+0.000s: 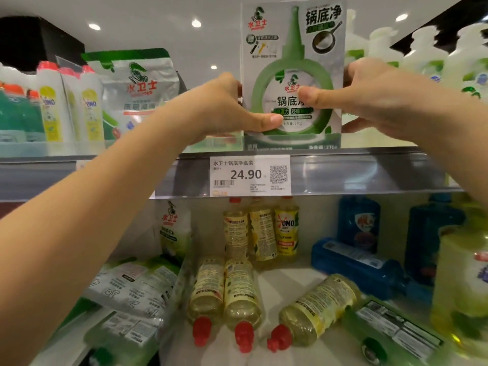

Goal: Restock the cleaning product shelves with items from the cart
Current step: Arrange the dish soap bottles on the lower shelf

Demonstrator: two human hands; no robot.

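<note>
Shop: a top shelf (pixel 356 173) with a price tag (pixel 249 175) on its front edge.
Box: a green and white box (pixel 293 48) is upright at the top shelf, just above the tag.
Box way: long side up and down, front facing out.
Left hand (pixel 224 107): grips the box's left edge, thumb on the front.
Right hand (pixel 375 99): grips the right edge, thumb on the front.
Below: yellow bottles (pixel 243 291) lie flat, red caps pointing out.

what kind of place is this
Most likely a shop's cleaning-products aisle: a shelf-edge price tag reading 24.90, yellow detergent bottles below it, and a boxed pan cleaner above.
</note>
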